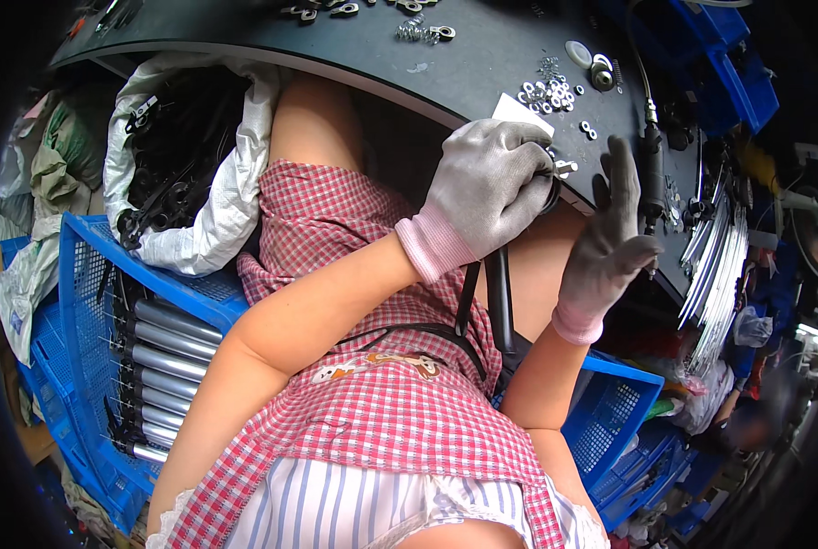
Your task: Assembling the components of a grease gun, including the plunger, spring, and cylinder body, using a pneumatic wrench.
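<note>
My left hand (493,183), in a grey glove with a pink cuff, is closed at the table's near edge. Its fingers wrap a black part with two dark bars (497,297) that hang below the hand over my lap; the rest is hidden by the glove. A small silver metal fitting (565,168) sticks out beside the fingertips; I cannot tell whether it belongs to the held part. My right hand (607,242), gloved alike, is raised with thumb and fingers apart and nothing in it. Just right of it a black power screwdriver (651,174) hangs upright on a cable.
On the dark table (491,59) lie small metal rings (546,95), springs (415,33) and a white card (520,113). A white sack (253,174) of black parts and a blue crate (89,265) of silver tubes stand left. Thin metal rods (715,265) lie right, near blue bins (733,87).
</note>
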A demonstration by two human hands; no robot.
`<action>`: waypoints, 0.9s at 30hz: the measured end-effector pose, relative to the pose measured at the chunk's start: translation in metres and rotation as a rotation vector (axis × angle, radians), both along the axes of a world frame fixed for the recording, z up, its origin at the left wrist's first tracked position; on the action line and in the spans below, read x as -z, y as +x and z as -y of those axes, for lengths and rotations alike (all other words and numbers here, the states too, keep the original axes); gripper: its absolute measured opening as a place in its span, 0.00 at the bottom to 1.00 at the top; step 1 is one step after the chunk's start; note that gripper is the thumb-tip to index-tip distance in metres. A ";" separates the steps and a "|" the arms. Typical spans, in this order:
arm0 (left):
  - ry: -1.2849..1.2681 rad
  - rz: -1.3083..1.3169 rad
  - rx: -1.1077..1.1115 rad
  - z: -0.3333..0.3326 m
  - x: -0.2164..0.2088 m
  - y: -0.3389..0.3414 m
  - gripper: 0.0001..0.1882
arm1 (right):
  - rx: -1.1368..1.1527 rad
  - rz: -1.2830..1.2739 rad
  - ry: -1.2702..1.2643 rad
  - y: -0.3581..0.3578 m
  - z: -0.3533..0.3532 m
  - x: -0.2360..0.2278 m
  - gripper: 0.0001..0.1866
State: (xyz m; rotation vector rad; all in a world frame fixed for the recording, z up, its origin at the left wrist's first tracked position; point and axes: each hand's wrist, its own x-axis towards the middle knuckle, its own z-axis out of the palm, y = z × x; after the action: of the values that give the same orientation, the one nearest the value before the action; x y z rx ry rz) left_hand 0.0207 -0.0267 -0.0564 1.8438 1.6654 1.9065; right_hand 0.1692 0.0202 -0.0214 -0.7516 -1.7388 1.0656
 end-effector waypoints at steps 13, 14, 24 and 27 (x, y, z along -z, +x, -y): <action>-0.012 -0.028 0.010 -0.002 -0.001 -0.001 0.05 | -0.165 0.068 0.125 -0.003 -0.001 0.002 0.43; -0.025 -0.023 0.013 -0.002 0.000 -0.001 0.05 | -0.073 0.069 0.155 -0.010 0.000 -0.001 0.42; -0.122 0.121 0.056 0.002 -0.010 0.007 0.16 | 0.517 0.872 0.372 -0.036 -0.183 -0.002 0.36; -0.117 0.194 0.118 0.002 -0.013 0.004 0.10 | 0.485 1.071 0.194 -0.056 -0.193 0.000 0.32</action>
State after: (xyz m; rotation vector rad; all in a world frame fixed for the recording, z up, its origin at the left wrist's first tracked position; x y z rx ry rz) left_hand 0.0252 -0.0287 -0.0433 1.6187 1.5371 1.8327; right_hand 0.1131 0.2131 -0.0216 -1.6941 -2.2644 0.0973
